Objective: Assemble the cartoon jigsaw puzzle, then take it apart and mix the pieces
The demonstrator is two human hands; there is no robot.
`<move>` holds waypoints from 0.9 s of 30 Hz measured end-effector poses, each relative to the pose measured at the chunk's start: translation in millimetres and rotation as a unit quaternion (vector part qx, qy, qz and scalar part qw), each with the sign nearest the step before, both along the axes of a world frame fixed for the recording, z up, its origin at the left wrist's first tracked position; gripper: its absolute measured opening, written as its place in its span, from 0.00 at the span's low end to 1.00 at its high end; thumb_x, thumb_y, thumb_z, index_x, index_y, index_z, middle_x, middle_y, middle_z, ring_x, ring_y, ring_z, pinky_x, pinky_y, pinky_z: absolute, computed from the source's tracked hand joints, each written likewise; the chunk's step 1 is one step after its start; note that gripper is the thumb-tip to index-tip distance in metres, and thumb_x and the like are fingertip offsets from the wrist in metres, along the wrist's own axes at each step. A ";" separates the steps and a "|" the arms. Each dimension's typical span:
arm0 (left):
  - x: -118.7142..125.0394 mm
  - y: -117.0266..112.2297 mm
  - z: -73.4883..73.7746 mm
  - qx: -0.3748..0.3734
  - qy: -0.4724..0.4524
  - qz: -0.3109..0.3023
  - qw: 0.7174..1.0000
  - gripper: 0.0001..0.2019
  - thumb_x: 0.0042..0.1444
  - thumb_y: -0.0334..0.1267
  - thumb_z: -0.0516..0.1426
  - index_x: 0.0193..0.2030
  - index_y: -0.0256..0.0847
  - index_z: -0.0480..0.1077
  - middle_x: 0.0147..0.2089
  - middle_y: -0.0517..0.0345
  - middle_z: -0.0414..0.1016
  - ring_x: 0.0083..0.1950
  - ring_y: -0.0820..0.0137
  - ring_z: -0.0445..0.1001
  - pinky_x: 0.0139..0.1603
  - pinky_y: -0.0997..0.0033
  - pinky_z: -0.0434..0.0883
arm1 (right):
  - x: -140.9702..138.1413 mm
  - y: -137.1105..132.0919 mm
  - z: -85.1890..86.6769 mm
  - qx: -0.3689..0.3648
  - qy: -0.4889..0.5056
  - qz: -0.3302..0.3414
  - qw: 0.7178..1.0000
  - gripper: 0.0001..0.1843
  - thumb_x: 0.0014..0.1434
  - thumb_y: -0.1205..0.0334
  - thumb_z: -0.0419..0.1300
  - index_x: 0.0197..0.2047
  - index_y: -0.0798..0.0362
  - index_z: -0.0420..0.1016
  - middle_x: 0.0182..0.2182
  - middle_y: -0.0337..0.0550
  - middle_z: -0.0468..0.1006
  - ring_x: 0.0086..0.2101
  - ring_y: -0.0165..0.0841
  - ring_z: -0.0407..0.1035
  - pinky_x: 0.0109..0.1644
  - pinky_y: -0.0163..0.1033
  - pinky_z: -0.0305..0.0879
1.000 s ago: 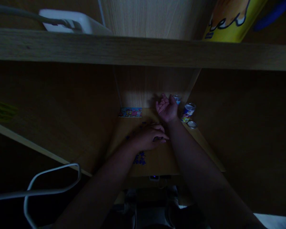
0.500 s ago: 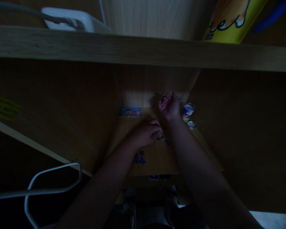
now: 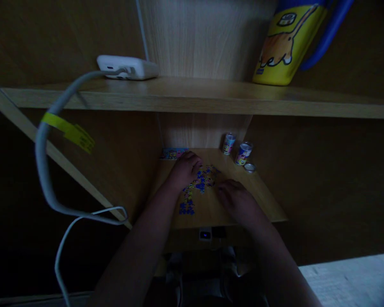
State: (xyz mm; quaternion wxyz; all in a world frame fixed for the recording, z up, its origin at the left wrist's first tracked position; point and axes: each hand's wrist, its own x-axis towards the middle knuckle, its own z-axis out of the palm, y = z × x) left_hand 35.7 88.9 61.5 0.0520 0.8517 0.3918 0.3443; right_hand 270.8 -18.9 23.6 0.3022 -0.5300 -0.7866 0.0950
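Observation:
Small blue and multicoloured jigsaw puzzle pieces [image 3: 202, 181] lie in a loose group on the wooden lower shelf [image 3: 211, 213]. Nearer the front edge, several blue pieces [image 3: 187, 208] sit close together in a block. At the upper left of the group is my left hand [image 3: 184, 169], its fingers curled and closed; whatever they hold is hidden. My right hand [image 3: 237, 198] is low over the board just right of the pieces, its fingers bent downward and blurred in the dim light. A cartoon picture card [image 3: 173, 153] lies against the back wall at left.
Two cartoon-printed cans [image 3: 229, 143] stand at the back right, with a round lid [image 3: 250, 168] beside the nearer one. An upper shelf [image 3: 192, 91] crosses above my hands, bearing a white charger [image 3: 128, 67] and a yellow mug [image 3: 281, 47]. A grey cable [image 3: 45, 170] loops down at left.
My right hand has come down from near the back wall, turning from palm up to palm down. My left hand has shifted left, uncovering more pieces. The view has tilted upward.

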 end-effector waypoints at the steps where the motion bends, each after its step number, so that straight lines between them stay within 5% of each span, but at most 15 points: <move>1: -1.5 -8.6 5.3 0.001 0.001 0.000 1.000 0.11 0.73 0.33 0.54 0.42 0.41 0.78 0.45 0.51 0.79 0.50 0.59 0.76 0.58 0.56 0.73 | 1.1 -8.4 -7.8 0.008 -0.009 -0.012 1.000 0.18 0.75 0.58 0.53 0.57 0.53 0.82 0.54 0.54 0.84 0.55 0.45 0.76 0.64 0.53 0.71; 6: -16.0 -79.0 13.9 -0.001 -0.063 0.050 0.997 0.10 0.76 0.35 0.52 0.48 0.43 0.76 0.50 0.52 0.80 0.54 0.60 0.78 0.60 0.57 0.73 | 1.7 -22.3 -28.0 0.033 -0.033 -0.061 0.997 0.21 0.75 0.56 0.53 0.60 0.55 0.82 0.59 0.53 0.83 0.59 0.46 0.75 0.68 0.54 0.69; 11: -34.4 -130.7 -26.7 -0.004 -0.060 0.173 0.983 0.09 0.72 0.33 0.55 0.52 0.44 0.76 0.50 0.51 0.81 0.52 0.57 0.79 0.56 0.53 0.75 | -1.0 -26.1 -28.3 0.042 -0.062 -0.098 0.992 0.22 0.75 0.54 0.53 0.61 0.54 0.81 0.59 0.54 0.82 0.61 0.48 0.74 0.69 0.56 0.67; 15: -39.1 -135.0 -52.5 0.013 -0.081 0.192 0.978 0.13 0.66 0.26 0.54 0.47 0.46 0.76 0.46 0.54 0.82 0.51 0.58 0.79 0.54 0.54 0.76 | 0.1 -24.3 -35.1 0.056 -0.064 -0.105 0.991 0.23 0.75 0.52 0.53 0.63 0.53 0.80 0.61 0.54 0.81 0.62 0.50 0.73 0.69 0.59 0.66; 21: -35.7 -133.9 -55.4 0.001 -0.047 0.125 0.991 0.15 0.63 0.24 0.53 0.33 0.46 0.75 0.35 0.58 0.80 0.41 0.61 0.78 0.46 0.56 0.75 | 2.3 -20.5 -43.5 0.054 -0.066 -0.105 0.991 0.25 0.74 0.50 0.53 0.65 0.53 0.78 0.62 0.55 0.80 0.61 0.53 0.73 0.67 0.62 0.67; 27: -35.7 -135.7 -55.8 -0.034 0.013 0.029 0.999 0.15 0.64 0.25 0.55 0.45 0.48 0.80 0.47 0.58 0.84 0.51 0.60 0.81 0.56 0.50 0.75 | 2.9 -18.6 -44.3 0.045 -0.058 -0.095 0.993 0.24 0.73 0.50 0.54 0.63 0.49 0.80 0.61 0.53 0.82 0.61 0.53 0.73 0.66 0.64 0.67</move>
